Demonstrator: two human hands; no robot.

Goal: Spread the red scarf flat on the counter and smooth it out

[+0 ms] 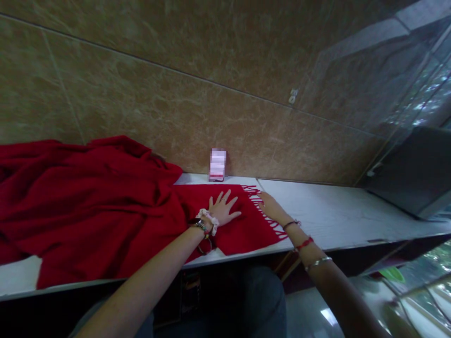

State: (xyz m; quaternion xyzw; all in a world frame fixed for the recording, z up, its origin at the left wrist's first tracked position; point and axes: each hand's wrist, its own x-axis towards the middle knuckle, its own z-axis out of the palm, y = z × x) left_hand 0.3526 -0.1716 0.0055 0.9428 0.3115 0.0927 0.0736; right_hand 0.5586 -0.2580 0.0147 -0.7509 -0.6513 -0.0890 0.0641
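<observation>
A red fringed scarf (243, 234) lies along the white shelf, flat at its right end and bunched in loose folds on the left. My left hand (222, 210) rests palm down on the flat part with its fingers spread; a scrunchie and bracelets circle the wrist. At the scarf's right end, my right hand (272, 207) touches the white-gapped row of red tassels (268, 219). Its fingers stretch toward the upper tassels, with the thumb apart from them, and no grip on a tassel shows.
A phone (217, 165) with a blurred-out screen leans upright against the tiled wall (176, 108) behind the scarf. A dark grey box-like object (412, 173) stands at the right end of the white shelf (327, 211). My knees are under the front edge.
</observation>
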